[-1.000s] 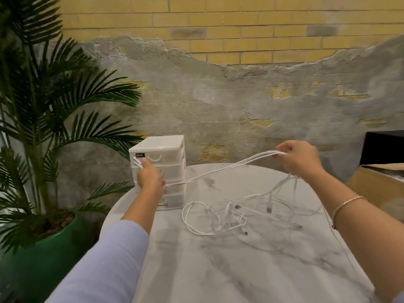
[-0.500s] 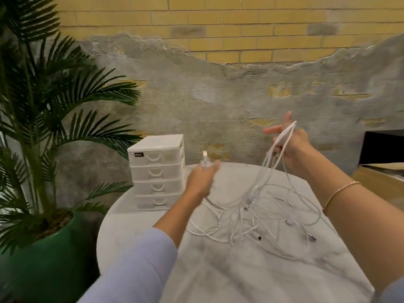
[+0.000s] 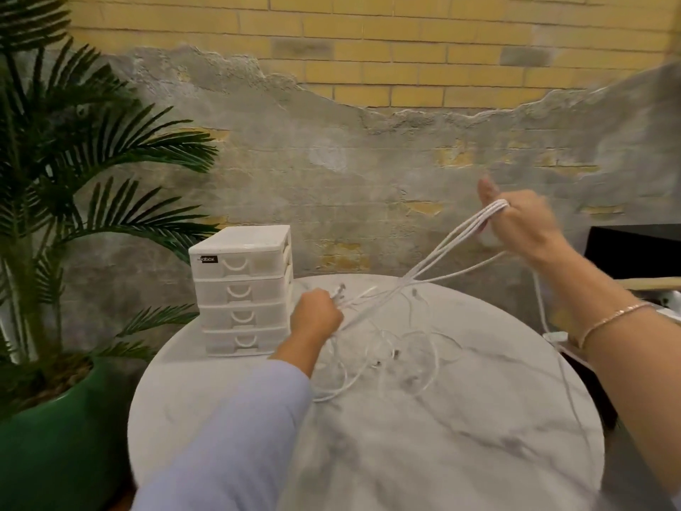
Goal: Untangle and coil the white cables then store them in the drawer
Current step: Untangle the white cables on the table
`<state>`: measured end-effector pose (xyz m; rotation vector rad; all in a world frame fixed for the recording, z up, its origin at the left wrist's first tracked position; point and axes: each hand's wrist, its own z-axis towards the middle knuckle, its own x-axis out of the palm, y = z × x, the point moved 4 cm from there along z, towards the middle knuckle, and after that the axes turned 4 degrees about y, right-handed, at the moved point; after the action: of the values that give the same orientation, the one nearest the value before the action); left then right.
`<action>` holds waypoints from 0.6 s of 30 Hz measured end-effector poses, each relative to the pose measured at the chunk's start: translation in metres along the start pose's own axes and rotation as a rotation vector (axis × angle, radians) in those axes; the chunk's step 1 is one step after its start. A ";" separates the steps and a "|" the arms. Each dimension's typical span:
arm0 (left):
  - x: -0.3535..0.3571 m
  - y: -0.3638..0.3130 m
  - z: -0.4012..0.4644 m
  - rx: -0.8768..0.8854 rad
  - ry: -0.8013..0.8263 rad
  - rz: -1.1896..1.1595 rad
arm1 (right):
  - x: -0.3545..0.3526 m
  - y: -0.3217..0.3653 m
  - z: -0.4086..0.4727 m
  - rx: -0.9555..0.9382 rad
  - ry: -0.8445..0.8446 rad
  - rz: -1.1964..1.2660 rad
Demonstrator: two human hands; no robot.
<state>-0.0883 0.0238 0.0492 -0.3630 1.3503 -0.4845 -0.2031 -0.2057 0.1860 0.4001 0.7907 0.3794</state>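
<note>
— Two hands, both busy with the white cables (image 3: pixel 423 267). How do you have them?

— Your left hand (image 3: pixel 317 314) is low over the marble table (image 3: pixel 405 437), fingers curled into a fist round a bunch of cable ends; a couple of plugs stick up just past your knuckles. Your right hand (image 3: pixel 523 225) is raised higher and further right, with several strands looped over it between the thumb and the curled fingers, the thumb pointing up.

— And where do the cables run?

— Several strands stretch taut on a slant from your right hand down toward your left. One more strand drops from your right hand and hangs past the table's right edge. The rest lies in loose tangled loops on the tabletop just right of your left forearm, small dark connector tips showing among them.

— The drawers?

— Your white drawer unit (image 3: pixel 243 289) stands at the table's far left edge, four drawers stacked, every one pushed in. It sits just left of your left hand, not touching it.

— Anything else round you?

— Only a palm in a green pot (image 3: pixel 55 437) on the floor at your left, and a gold bracelet (image 3: pixel 611 319) on your right wrist.
</note>
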 end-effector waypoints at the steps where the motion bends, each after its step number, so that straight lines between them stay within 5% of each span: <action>1: -0.007 0.008 0.004 -0.034 -0.019 0.013 | -0.003 -0.003 0.001 -0.017 0.026 -0.095; 6: -0.025 0.043 0.009 -0.233 -0.042 -0.015 | 0.004 -0.032 0.008 0.098 0.392 -0.700; 11: -0.020 0.041 0.006 -0.255 -0.016 -0.105 | 0.000 -0.034 0.006 0.157 0.363 -0.790; 18: -0.024 0.043 0.008 -0.367 0.155 -0.244 | 0.005 -0.048 -0.007 0.284 0.736 -1.086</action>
<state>-0.0789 0.0726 0.0482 -0.8125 1.5565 -0.4719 -0.1968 -0.2433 0.1557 0.0311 1.6496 -0.6578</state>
